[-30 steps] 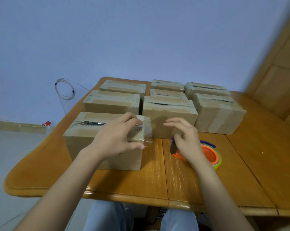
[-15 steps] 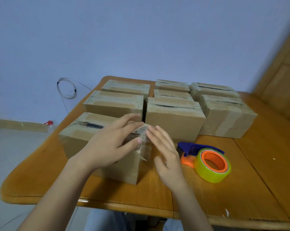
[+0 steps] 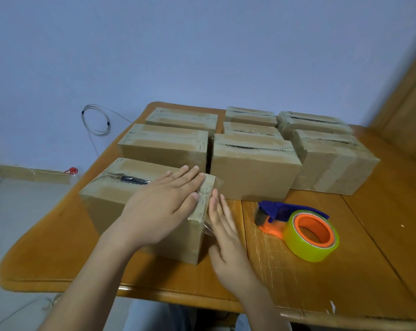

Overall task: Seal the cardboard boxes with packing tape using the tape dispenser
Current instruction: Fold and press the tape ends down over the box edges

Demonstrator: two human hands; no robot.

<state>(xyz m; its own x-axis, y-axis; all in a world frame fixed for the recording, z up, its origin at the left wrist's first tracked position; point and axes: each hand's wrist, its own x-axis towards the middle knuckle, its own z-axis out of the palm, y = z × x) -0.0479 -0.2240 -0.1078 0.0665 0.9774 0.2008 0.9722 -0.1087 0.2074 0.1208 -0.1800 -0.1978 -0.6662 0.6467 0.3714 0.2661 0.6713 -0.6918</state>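
Left hand [image 3: 164,211] and right hand [image 3: 226,237], fingers straight, press the box [image 3: 101,206] at its 3 o'clock end; uneven smoothing could wrinkle the tape [image 3: 208,230].

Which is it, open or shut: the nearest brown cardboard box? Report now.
Shut: the flaps of the nearest brown cardboard box lie flat under clear tape, with the left hand pressing on top.

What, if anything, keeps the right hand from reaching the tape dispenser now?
Likely nothing, so yes: the right hand lies flat against the near box, and the tape dispenser lies just to its right on the table, nothing between them.
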